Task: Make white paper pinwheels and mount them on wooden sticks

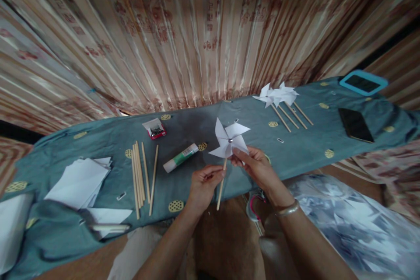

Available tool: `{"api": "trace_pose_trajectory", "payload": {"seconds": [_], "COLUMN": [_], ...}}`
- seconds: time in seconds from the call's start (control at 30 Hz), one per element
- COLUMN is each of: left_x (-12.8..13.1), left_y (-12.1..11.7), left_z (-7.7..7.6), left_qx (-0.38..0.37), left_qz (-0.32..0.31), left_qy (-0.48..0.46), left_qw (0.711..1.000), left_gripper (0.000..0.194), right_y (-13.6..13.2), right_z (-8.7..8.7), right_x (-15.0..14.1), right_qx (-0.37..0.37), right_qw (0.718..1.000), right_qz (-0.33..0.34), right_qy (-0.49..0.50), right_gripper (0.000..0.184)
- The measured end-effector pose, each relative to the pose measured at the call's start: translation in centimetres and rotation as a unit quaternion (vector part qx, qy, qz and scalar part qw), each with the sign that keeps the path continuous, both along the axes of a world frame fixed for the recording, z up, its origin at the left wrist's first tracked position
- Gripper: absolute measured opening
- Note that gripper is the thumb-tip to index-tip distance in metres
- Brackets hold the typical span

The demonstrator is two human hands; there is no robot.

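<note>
A white paper pinwheel (pixel 226 133) with a metal pin at its centre is held up over the table's front edge. My left hand (pixel 205 183) pinches its wooden stick (pixel 221 189) between thumb and fingers. At the lower right blade, my right hand (pixel 254 165) has its thumb and fingers closed on the paper. Just left of the pinwheel lies a glue stick (pixel 181 157) with a green label. Behind that, a small red and white box (pixel 154 129) stands open with metal pins inside.
Several wooden sticks (pixel 138 179) and a stack of white paper (pixel 78 181) lie on the left. Several pinwheels (pixel 277 95) rest at the back right, near a black phone (pixel 356 124) and a blue-framed tablet (pixel 363 82). A filled plastic bag (pixel 354 227) sits at lower right.
</note>
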State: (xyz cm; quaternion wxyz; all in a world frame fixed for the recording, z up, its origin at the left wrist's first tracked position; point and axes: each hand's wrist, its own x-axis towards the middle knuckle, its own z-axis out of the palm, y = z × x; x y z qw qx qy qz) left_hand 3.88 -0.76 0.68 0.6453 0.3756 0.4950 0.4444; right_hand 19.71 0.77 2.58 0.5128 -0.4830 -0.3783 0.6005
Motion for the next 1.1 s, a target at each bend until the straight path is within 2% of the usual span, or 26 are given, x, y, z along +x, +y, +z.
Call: {"api": "trace_pose_trajectory", "payload": {"seconds": [0.3, 0.77, 1.1], "left_x": [-0.02, 0.13, -0.25], "left_y": [-0.10, -0.02, 0.27], "left_z": [0.06, 0.16, 0.68], "left_qx": [0.001, -0.002, -0.012], "left_qz": [0.001, 0.007, 0.022], "left_qy": [-0.001, -0.012, -0.016], "left_qw": [1.000, 1.000, 1.000], "left_gripper": [0.018, 0.016, 0.020], "right_y": [0.02, -0.01, -0.34], "right_z": [-0.29, -0.18, -0.06], "right_x": [-0.21, -0.41, -0.34], "right_qx": [0.039, 0.014, 0.007], "right_qw": [0.998, 0.999, 0.998], "right_qz": [0.025, 0.024, 0.056], "right_qy": [-0.039, -0.032, -0.040], "right_gripper": [0.035, 0.039, 0.044]}}
